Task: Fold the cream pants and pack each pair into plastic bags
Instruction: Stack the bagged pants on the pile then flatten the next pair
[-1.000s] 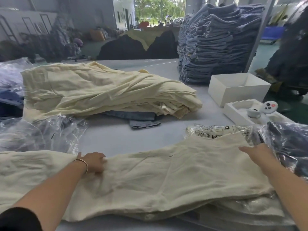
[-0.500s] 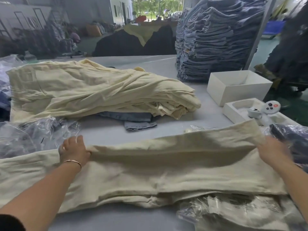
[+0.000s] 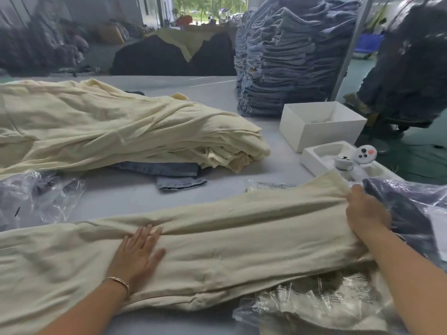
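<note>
One pair of cream pants [image 3: 242, 238] lies stretched across the near part of the grey table, folded lengthwise with a long crease down its middle. My left hand [image 3: 136, 255] lies flat on it, palm down and fingers spread, left of centre. My right hand [image 3: 365, 211] grips the cloth at its right end. A packed cream pair in a clear plastic bag [image 3: 314, 303] lies partly under the pants at the near right. A heap of loose cream pants [image 3: 108, 126] covers the far left of the table.
Blue denim [image 3: 179, 177] pokes out from under the cream heap. A tall stack of folded jeans [image 3: 285, 56] stands at the back right. An open white box [image 3: 321, 124] and a white tray [image 3: 338, 160] sit at the right edge. Bagged dark garments lie at right [image 3: 411, 213] and left [image 3: 31, 197].
The far edge of the pants, lifted a moment ago, has been brought toward me and laid down. My left hand has let go and now presses flat; my right hand still holds the right end.
</note>
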{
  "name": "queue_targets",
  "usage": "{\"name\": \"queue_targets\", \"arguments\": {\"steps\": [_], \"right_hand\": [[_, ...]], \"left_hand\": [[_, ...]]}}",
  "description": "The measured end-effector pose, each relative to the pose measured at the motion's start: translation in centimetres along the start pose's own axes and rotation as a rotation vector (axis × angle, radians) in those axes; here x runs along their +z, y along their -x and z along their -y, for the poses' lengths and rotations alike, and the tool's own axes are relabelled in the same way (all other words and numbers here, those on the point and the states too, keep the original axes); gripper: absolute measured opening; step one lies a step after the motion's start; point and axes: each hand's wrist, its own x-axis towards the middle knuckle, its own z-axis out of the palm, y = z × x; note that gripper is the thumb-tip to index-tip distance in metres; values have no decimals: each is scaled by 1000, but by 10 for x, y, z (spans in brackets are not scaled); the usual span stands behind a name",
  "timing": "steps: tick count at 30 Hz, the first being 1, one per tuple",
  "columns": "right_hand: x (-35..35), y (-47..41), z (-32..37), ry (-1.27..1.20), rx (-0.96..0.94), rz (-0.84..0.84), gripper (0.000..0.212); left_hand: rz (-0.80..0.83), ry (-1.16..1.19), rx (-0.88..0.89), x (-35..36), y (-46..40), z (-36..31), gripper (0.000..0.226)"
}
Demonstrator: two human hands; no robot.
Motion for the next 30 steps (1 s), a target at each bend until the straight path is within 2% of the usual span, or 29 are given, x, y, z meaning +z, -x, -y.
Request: {"name": "queue_targets", "arguments": {"steps": [3,6,7,9,10,11,12,14,16,20,23,26,28,30], "right_hand": [[2,-3,-2,1,8,50,29],[9,2,-5,-57,38,52,24],[10,4,-7,-97,64,50,29],[8,6,-9,-183,139,69,50],[6,6,-10,-214,173,94,59],[3,6,-10,-240,195,126,65],[0,7,-10,-258,205,158,69],[-5,12,-9,-261,204,209,72],[-7,17,-7,-224,210,243,72],[-10,26,-4,-208,242,329,57],[-14,27,-8,-234,201,305,40],[-17,26,-15,-252,151,205,40],[-17,27,-19,-239,103,135,29],[-16,28,-22,-246,67,91,13]], "left_hand": [[34,2,-31,-4,4,11,105],[96,-29,-49,-17,7,4,87],[85,-44,-41,-23,9,-5,84],[-79,24,116,-33,13,-30,96],[-174,73,239,-34,19,-45,93],[-286,145,373,-30,26,-62,77],[-326,229,500,-26,35,-80,58],[-279,285,689,-21,42,-108,39],[-234,231,771,-17,42,-124,34],[-272,136,830,-28,41,-135,16],[-332,43,770,-40,43,-137,13],[-383,198,636,-59,47,-131,17],[-392,321,664,-63,54,-127,17],[-301,338,763,-58,66,-128,16]]}}
